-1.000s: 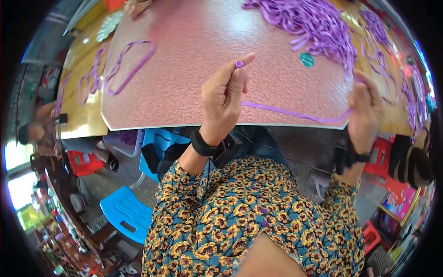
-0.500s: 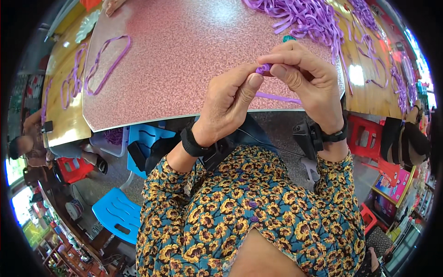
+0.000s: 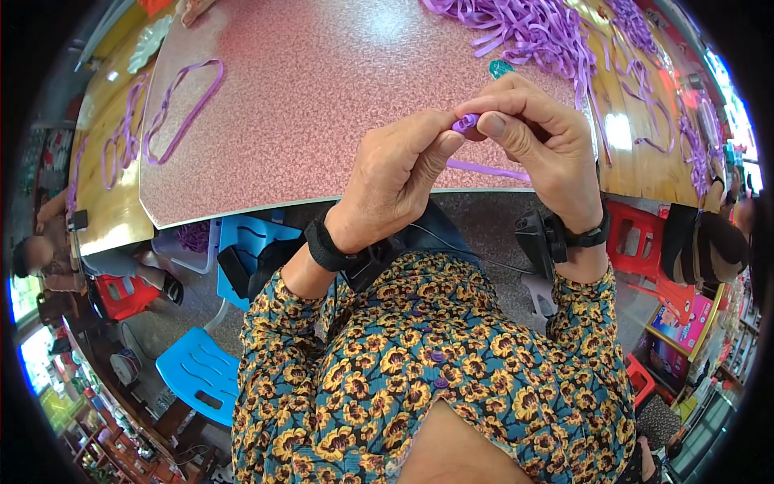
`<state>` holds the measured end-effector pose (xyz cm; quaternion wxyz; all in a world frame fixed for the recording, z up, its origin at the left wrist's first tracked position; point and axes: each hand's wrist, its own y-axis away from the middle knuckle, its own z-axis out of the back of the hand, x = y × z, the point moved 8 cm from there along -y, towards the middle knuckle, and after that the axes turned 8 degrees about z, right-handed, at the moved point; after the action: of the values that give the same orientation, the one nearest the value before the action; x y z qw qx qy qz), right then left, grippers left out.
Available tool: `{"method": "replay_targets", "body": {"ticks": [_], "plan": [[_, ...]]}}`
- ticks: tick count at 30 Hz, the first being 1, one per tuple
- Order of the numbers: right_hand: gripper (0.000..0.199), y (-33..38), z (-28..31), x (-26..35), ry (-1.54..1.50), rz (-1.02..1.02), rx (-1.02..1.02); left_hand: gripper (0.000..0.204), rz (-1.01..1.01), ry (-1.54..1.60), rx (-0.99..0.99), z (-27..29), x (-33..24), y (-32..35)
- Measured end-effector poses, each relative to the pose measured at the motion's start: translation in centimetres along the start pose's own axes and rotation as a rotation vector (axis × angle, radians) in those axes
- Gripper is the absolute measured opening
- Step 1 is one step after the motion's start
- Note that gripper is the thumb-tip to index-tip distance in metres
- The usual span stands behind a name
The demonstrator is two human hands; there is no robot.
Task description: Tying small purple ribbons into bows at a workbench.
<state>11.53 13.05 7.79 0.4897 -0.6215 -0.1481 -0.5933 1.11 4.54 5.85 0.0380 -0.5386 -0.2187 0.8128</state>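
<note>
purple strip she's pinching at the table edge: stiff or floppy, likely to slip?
Probably floppy: the purple strip trails loosely from both hands, and the pile lies in curls. Likely light, being thin and flat. Slip seems low; fingertips alone pinch it.

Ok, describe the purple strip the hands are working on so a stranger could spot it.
Start at the pink speckled table. At its near edge both hands meet, left hand and right hand, pinching a purple strip. Unlike the heaped strips behind, it is single and held up.
</note>
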Motion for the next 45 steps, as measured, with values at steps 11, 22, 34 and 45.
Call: {"method": "replay_targets", "body": {"ticks": [11, 22, 34, 45], "plan": [[0.014, -0.3, 0.0, 1.9, 0.223, 0.149, 0.047, 0.011, 0.041, 0.059, -0.007, -0.2, 0.4, -0.2], [0.020, 0.3, -1.6, 4.5, 0.650, 0.521, 0.346, 0.011, 0.026, 0.003, 0.282, -0.8, 0.4, 0.0], [0.016, 0.9, 0.1, -0.4, -0.161, -0.103, 0.016, 0.013, -0.007, -0.041, 0.247, -0.2, -0.8, -0.8], [0.017, 0.1, -0.1, 1.3, -0.019, 0.126, 0.107, 0.019, 0.014, 0.143, 0.304, -0.6, -0.6, -0.5]]}}
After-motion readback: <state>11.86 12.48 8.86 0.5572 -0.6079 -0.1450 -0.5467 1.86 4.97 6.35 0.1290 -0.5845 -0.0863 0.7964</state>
